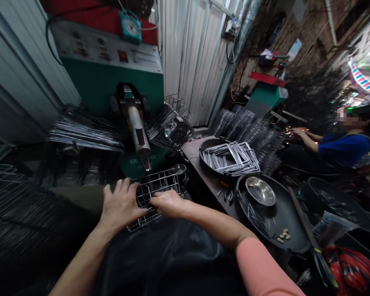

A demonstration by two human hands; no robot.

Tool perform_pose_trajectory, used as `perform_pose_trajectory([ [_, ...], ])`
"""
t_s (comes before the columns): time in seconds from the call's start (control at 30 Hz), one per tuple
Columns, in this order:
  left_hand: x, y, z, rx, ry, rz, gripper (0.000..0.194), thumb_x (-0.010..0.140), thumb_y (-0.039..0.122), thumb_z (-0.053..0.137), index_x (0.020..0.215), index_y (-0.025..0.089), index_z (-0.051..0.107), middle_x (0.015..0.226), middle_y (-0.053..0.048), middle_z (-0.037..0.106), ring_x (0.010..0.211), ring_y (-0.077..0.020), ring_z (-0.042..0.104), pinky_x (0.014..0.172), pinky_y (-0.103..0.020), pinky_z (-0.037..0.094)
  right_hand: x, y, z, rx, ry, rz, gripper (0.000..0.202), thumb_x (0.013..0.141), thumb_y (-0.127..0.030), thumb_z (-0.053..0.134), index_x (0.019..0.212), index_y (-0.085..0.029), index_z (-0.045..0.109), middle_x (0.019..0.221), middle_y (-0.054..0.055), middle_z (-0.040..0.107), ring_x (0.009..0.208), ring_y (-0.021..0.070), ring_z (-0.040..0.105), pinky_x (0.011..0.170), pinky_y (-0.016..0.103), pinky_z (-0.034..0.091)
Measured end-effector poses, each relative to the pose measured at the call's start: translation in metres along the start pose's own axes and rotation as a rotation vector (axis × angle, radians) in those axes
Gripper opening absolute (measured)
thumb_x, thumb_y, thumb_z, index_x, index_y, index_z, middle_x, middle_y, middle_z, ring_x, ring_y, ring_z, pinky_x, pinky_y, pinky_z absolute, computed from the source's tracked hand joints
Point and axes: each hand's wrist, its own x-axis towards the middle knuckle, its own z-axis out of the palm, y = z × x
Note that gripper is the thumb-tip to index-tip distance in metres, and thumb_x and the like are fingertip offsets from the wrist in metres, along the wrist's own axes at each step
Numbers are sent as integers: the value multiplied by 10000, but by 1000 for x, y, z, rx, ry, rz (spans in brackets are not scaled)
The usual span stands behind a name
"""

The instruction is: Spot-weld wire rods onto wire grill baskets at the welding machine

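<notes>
Fingers (128, 186) of two hands (120, 204) (169, 202), one rack (144, 193)

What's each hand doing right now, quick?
Left hand: open, fingers and thumb spread against the left part of the wire grid.
Right hand: closed, fingers curled on the same grid; exact grip hidden.

Lettering on the green lower housing (128, 167): one pale row of Chinese characters, the first reading as 佛 (the rest blurred and partly covered); a smaller row beneath, unreadable. Pale control panel (111, 55): printed lines, too blurred to read. Turquoise dial (130, 27): markings unresolved. Black clamp (120, 95): light label, illegible.
</notes>
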Motion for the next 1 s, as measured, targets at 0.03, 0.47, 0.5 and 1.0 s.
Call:
perform_pose_trajectory([
  [0.03, 1, -1, 1, -1, 1, -3, 691, 660, 460, 648, 1234, 78, 601, 1339, -293, 564, 1262, -451, 501, 1055, -669, 356, 0, 1, 2, 1, 18, 12, 200, 924, -165, 536, 1046, -186, 693, 1095, 77, 715, 943, 218, 685, 667, 295, 535],
  [0.47, 25, -11, 7, 26, -66, -15, 691, 638, 405, 646, 1255, 98, 590, 1369, -263, 566, 1305, -419, 490, 1069, -637, 372, 13, 15, 6, -38, 60, 32, 234, 941, -188, 518, 1099, -188, 690, 1071, 69, 715, 883, 209, 703, 599, 276, 521],
  [0.5, 25, -11, 8, 30, -62, -12, 697, 637, 403, 649, 1258, 93, 589, 1370, -265, 565, 1307, -421, 488, 1073, -640, 367, 13, 16, 7, -39, 61, 27, 232, 941, -193, 522, 1099, -189, 692, 1074, 66, 715, 884, 211, 703, 593, 279, 522],
  [1.0, 44, -24, 8, -25, 4, -19, 648, 634, 395, 627, 1220, 118, 616, 1306, -237, 602, 1248, -421, 536, 991, -582, 443, 26, 23, -7, -61, 134, 59, 202, 934, -184, 545, 1083, -192, 681, 1070, 65, 724, 893, 198, 719, 607, 274, 533],
])
